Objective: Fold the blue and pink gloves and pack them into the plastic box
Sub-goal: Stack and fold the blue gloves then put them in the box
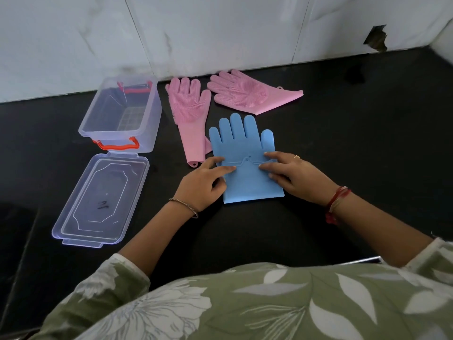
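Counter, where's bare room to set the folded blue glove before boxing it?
The dark counter is bare right of the blue glove, below the tilted pink glove. Another bare strip lies between the lid and the left hand. It is crowded between the plastic box, the upright pink glove and the blue one.

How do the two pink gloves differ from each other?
The left pink glove lies lengthwise, fingers toward the wall, cuff toward the person; the right pink glove lies slanted, cuff pointing right. The left one's cuff slips under the blue glove; the right one lies apart. Both are flat, unfolded, bristle side up.
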### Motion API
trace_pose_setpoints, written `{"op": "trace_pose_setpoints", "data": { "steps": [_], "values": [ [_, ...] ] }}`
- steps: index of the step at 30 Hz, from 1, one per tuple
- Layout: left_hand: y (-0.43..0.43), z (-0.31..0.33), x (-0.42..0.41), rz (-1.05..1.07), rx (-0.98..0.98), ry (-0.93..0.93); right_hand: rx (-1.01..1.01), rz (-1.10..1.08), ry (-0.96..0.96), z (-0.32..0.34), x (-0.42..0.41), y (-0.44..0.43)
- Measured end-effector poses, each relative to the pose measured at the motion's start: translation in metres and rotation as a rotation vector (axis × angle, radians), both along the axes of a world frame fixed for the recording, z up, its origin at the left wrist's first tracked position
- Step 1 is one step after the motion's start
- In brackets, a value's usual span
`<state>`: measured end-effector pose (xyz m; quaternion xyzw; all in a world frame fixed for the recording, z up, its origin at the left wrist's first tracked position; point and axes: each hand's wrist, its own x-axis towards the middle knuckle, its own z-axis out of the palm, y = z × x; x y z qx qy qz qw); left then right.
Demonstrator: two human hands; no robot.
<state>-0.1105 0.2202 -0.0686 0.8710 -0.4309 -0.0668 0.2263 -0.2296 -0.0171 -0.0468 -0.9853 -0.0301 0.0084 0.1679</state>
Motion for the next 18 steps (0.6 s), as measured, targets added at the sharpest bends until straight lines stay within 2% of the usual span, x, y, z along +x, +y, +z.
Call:
{"op": "trace_pose_setpoints", "data": {
  "steps": [4, 7, 11, 14, 18],
  "values": [
    [-0.009, 0.005, 0.004, 0.084, -0.094, 0.075, 0.094, -0.178, -0.012, -0.001, 0.006, 0.012],
    [-0.014, 0.006, 0.0, 0.153, -0.148, 0.196, 0.117, -0.306, 0.003, 0.002, 0.012, 0.018],
    [-0.012, 0.001, -0.001, 0.205, -0.15, 0.31, 0.293, -0.382, -0.009, 0.001, 0.015, 0.015],
    [-0.011, -0.001, -0.001, 0.27, -0.139, 0.294, 0.384, -0.413, -0.036, -0.002, 0.014, 0.014],
    [-0.016, 0.001, -0.004, 0.336, -0.125, 0.231, 0.32, -0.401, -0.075, -0.007, 0.014, 0.015]
  ]
}}
